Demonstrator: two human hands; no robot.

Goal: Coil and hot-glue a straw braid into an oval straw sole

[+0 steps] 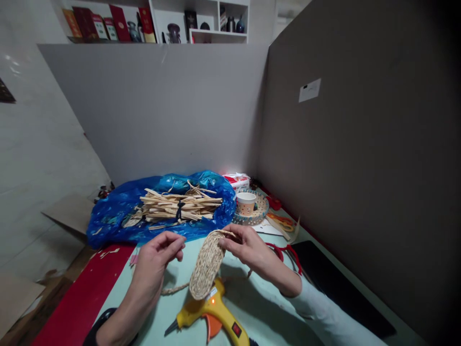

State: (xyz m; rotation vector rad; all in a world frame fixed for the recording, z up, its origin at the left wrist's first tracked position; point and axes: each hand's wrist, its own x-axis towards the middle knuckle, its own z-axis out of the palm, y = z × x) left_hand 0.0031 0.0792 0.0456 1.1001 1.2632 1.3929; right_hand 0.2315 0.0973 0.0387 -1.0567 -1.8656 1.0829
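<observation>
My right hand [247, 247] grips the upper end of a flat, oval coiled straw mat [208, 266] between thumb and fingers. The mat is tilted up above the table. To its left, my left hand [158, 254] is raised and apart from the mat, thumb and fingers pinched together; what they hold, if anything, is too small to make out. A braided straw cord [175, 290] runs from the mat's lower left side to behind my left wrist. Below the mat lies a yellow hot glue gun [226, 317], its orange light on and its nozzle pointing left.
Behind my hands, a tied bundle of dry straw [180, 206] rests on a blue plastic bag [122, 192]. A paper cup [246, 204] stands in a woven tray [262, 211]. Red-handled scissors [293, 257] and a black flat panel [334, 283] lie right. Grey partitions [173, 105] enclose the table.
</observation>
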